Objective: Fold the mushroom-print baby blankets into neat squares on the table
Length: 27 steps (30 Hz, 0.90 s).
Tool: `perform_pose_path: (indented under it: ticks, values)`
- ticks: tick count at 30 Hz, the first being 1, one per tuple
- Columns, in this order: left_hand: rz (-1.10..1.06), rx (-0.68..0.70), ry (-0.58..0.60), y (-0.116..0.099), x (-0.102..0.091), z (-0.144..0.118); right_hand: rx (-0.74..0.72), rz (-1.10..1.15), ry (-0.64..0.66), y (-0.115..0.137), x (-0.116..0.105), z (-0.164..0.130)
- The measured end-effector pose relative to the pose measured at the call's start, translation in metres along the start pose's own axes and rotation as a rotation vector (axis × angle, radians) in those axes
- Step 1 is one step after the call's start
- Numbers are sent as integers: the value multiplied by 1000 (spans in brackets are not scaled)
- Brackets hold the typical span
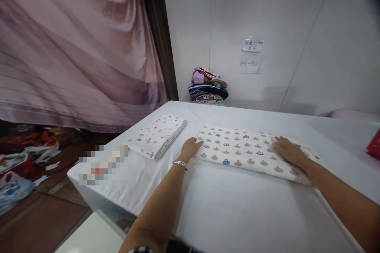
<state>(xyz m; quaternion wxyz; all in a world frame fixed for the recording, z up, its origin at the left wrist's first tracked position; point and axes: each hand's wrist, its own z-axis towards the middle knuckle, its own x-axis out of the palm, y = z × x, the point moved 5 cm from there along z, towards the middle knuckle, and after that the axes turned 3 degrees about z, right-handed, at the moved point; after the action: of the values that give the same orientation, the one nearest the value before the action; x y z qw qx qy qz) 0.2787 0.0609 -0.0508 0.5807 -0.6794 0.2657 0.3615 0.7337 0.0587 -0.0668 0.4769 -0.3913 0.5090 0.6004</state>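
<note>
A folded white cloth (237,147) printed with grey mushroom shapes and a few red and blue motifs lies flat and lengthwise across the white-covered table. At its left end, my left hand (191,148), with a silver bracelet at the wrist, touches the edge; its fingers are partly hidden and not wrapped round the fabric. My right hand (287,149) rests flat near the other end, fingers stretched out over the print. Left of my left hand is a second folded white cloth (160,135) with small dark and grey motifs, apart from the first.
The table's white cover (237,209) reaches toward me. Behind the far edge, a stack of folded fabrics (208,87) stands against the wall. Pink curtain (89,47) hangs at left, above bags (14,189) on the tiled floor. A red object (374,144) sits far right.
</note>
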Motion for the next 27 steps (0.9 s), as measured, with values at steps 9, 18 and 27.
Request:
perform_pose_path:
  ticks: [9, 18, 27]
  values:
    - [-52, 29, -95, 0, 3, -14, -334, 58, 158, 82, -2, -98]
    - [-140, 63, -90, 3, -5, -70, -262, 3, 1, 42, -6, -120]
    - [-217, -38, 86, 16, -2, -95, -330, 61, -44, 48, -2, -149]
